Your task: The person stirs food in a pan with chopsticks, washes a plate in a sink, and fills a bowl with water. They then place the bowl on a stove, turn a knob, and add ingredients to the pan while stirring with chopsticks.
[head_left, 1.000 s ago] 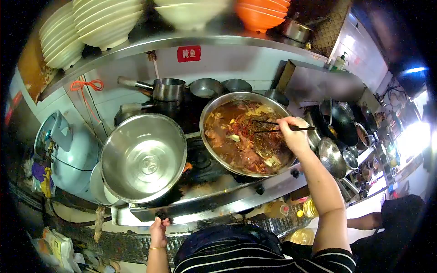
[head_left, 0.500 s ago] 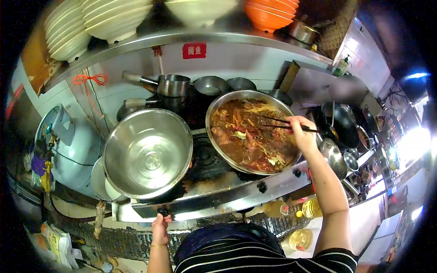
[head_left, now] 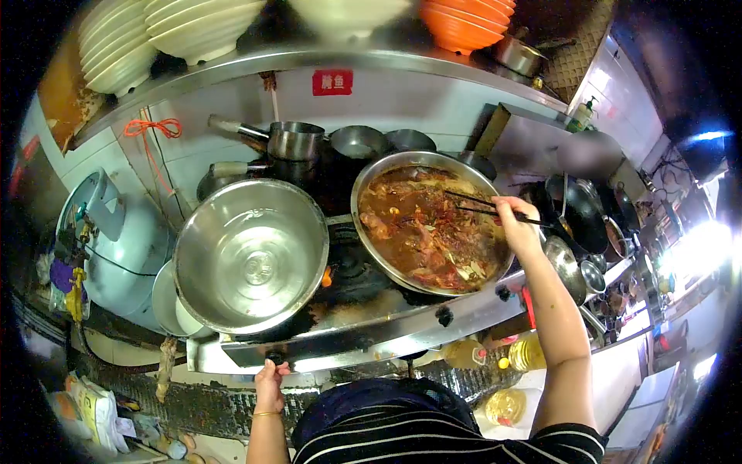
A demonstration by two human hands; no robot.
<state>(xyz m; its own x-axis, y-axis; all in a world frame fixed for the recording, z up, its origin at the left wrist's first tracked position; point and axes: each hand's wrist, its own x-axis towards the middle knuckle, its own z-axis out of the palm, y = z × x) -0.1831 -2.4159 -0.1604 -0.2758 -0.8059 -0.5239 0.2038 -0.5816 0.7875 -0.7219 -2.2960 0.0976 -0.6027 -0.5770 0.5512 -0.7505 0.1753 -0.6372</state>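
Note:
My right hand (head_left: 518, 222) is closed around a pair of dark chopsticks (head_left: 479, 206). Their tips reach over a wide steel pan (head_left: 360, 232) of brown stew (head_left: 421, 220) with red bits and chunks of meat. At the front edge of the stove, the fingers of my left hand (head_left: 269, 385) grip a black stove knob (head_left: 275, 359). Above that hand, a large steel pot (head_left: 202, 309) sits on the left burner, with what looks like clear liquid at its bottom. A small orange patch, apparently flame (head_left: 326, 276), shows at this pot's right side.
Saucepans (head_left: 295, 143) and small pans (head_left: 359, 143) stand behind the burners. A gas cylinder (head_left: 127, 247) is at the left. Stacked bowls (head_left: 205, 31) fill the shelf above. Woks (head_left: 580, 216) stand to the right; oil jugs (head_left: 528, 354) are below the stove front.
The chopstick tips have spread apart over the stew, and some food has shifted. More orange shows beside the left pot. My left hand stays at the knob.

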